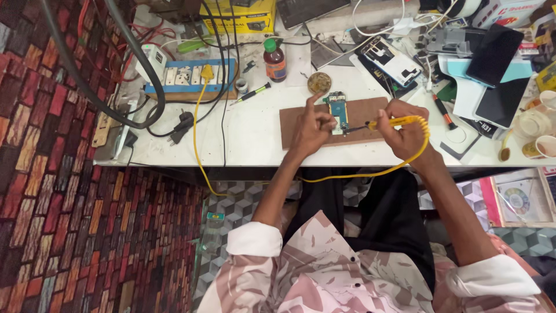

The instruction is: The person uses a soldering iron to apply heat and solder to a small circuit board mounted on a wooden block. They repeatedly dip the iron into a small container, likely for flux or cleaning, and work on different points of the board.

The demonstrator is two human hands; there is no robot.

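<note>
A small blue-green circuit board lies on a brown wooden board at the front of a white workbench. My left hand rests on the wooden board, its fingers pressing the circuit board's left edge, the index finger raised. My right hand grips a yellow-handled soldering iron. Its dark tip points left and touches the circuit board's lower end. The iron's yellow cable loops under my right wrist and runs left off the bench.
A blue power strip, a brown bottle with a green cap, a round tin, a small screwdriver, phone parts and dark phones crowd the back and right. Cups stand far right. Black cables hang left.
</note>
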